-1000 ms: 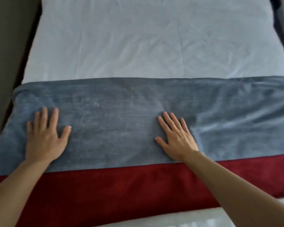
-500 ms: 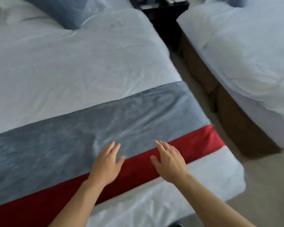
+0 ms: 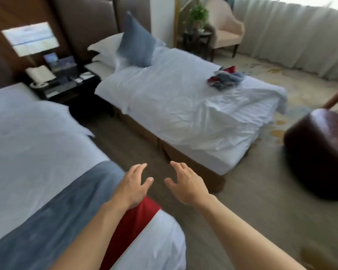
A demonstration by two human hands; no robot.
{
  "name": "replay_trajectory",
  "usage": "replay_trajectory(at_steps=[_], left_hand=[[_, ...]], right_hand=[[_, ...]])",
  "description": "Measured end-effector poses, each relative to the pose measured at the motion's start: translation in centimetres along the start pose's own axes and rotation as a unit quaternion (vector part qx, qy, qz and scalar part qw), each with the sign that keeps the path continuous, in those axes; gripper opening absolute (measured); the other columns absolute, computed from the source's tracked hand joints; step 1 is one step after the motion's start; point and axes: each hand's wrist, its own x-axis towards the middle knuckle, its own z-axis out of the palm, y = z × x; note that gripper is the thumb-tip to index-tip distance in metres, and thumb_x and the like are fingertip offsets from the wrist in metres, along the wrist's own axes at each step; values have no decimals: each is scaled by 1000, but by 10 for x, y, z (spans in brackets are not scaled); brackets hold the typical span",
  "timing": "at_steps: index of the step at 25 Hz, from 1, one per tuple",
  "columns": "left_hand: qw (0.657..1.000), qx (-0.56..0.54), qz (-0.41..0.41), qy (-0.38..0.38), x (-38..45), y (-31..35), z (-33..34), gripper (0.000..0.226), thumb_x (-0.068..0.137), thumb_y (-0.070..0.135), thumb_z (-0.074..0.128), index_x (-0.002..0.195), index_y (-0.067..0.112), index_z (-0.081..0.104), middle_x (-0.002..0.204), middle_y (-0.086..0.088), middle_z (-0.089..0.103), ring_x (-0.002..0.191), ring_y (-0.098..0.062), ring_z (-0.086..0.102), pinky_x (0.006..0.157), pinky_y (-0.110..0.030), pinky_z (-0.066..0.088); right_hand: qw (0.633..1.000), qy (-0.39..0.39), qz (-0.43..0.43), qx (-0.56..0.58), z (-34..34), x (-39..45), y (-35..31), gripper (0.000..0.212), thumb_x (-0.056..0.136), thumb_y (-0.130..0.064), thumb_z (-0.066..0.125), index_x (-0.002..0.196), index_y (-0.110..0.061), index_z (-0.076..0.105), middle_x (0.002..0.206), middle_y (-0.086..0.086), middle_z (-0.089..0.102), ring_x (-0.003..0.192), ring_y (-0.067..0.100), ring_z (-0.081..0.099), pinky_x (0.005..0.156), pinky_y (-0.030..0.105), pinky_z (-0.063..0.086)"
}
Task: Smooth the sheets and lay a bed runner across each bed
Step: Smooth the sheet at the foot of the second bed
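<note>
Left hand [image 3: 132, 187] and right hand [image 3: 185, 185] open, empty, bed runner [image 3: 53, 209] spanning near bed crosswise

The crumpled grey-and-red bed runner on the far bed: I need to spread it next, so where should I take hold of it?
Probably the crumpled grey-and-red bed runner is best taken by its raised outer folds, from the foot end of the wrinkled white bed. It lies bunched, with no clean edge showing, so lift and shake it open first.
</note>
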Motion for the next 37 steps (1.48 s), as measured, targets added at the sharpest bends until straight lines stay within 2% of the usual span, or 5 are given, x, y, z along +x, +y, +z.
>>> replay_trajectory(at_steps=[6, 12, 19, 28, 37], left_hand=[[991, -44, 122, -19, 123, 145, 11, 58, 97, 48, 50, 151, 32, 32, 155, 8, 32, 141, -13, 33, 115, -38, 34], [986, -35, 146, -69, 257, 257, 40, 62, 96, 52, 47, 152, 31, 29, 157, 3, 30, 143, -19, 31, 115, -41, 31], [982, -7, 167, -91, 399, 377, 107, 61, 97, 48, 48, 152, 28, 30, 158, 2, 30, 144, -20, 30, 117, -40, 29], [994, 17, 73, -85, 567, 501, 188, 61, 98, 48, 47, 152, 27, 30, 157, -1, 29, 143, -23, 30, 116, -39, 29], [997, -8, -68, -47, 728, 479, 244, 59, 96, 47, 48, 150, 28, 32, 157, 2, 29, 140, -21, 33, 113, -43, 33]], right_hand=[[994, 75, 72, -17, -132, 56, 106, 67, 95, -52, 50, 154, -29, 28, 151, -6, 40, 137, 19, 43, 105, 39, 42], [981, 102, 162, -36, -233, 112, 214, 67, 96, -52, 50, 155, -29, 28, 156, -6, 36, 142, 16, 36, 110, 37, 37], [976, 118, 180, -40, -315, 195, 361, 67, 95, -51, 52, 154, -27, 30, 155, -7, 35, 143, 14, 34, 110, 36, 36], [991, 38, 124, -40, -400, 353, 530, 65, 97, -50, 51, 153, -25, 31, 155, -3, 36, 141, 18, 36, 108, 38, 37], [993, -78, 14, -83, -387, 548, 618, 65, 96, -49, 52, 153, -25, 32, 154, -1, 39, 140, 19, 38, 107, 37, 38]])
